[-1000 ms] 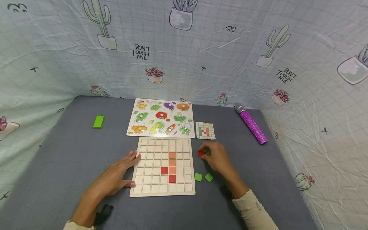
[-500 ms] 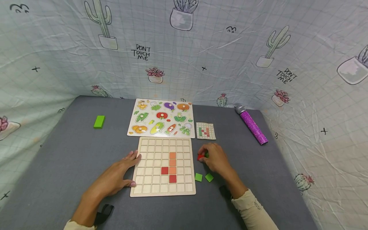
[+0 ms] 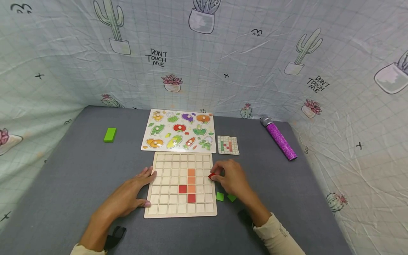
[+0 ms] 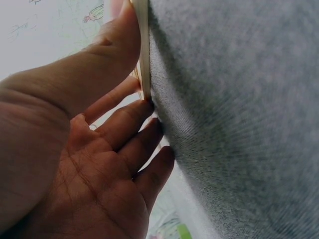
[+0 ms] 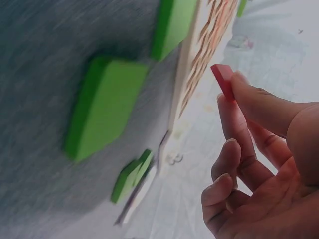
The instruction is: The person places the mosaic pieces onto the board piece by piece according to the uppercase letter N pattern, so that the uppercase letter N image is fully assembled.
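Observation:
My right hand (image 3: 232, 177) pinches a red square tile (image 3: 211, 176) between thumb and finger, above the right edge of the wooden grid board (image 3: 164, 173). In the right wrist view, the red tile (image 5: 224, 79) is held tilted at the fingertips. My left hand (image 3: 127, 194) rests against the board's left edge, thumb and fingers spread; the left wrist view has the thumb over the board's edge (image 4: 143, 50). On the board lie three orange tiles (image 3: 191, 180) in a column and two red tiles (image 3: 182, 189). Two green tiles (image 3: 220, 196) lie right of the board.
More green tiles (image 5: 130, 177) lie beyond my right hand, which hides them from the head view. A patterned card (image 3: 227, 145) and a vegetable puzzle (image 3: 179, 138) sit behind the board. Farther out are a purple glitter microphone (image 3: 281, 141) and a green block (image 3: 109, 135).
My right hand has picked up the red tile from the small pile and carried it left to the board's right edge. The left hand has stayed in place.

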`<act>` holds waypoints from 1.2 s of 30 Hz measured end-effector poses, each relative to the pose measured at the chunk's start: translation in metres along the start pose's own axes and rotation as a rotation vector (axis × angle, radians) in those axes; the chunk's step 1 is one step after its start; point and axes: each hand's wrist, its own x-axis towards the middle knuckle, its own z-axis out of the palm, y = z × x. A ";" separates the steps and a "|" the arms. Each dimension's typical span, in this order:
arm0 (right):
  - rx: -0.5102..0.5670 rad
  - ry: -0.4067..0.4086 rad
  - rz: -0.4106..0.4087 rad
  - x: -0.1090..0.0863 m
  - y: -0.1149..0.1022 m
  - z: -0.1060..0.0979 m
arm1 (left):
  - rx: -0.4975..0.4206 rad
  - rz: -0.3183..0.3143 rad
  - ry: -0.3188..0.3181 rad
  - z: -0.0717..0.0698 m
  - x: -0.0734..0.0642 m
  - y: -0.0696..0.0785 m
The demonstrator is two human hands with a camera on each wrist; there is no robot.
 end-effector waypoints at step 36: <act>0.049 -0.130 -0.064 0.022 -0.071 0.044 | -0.011 -0.013 -0.005 -0.001 0.001 0.002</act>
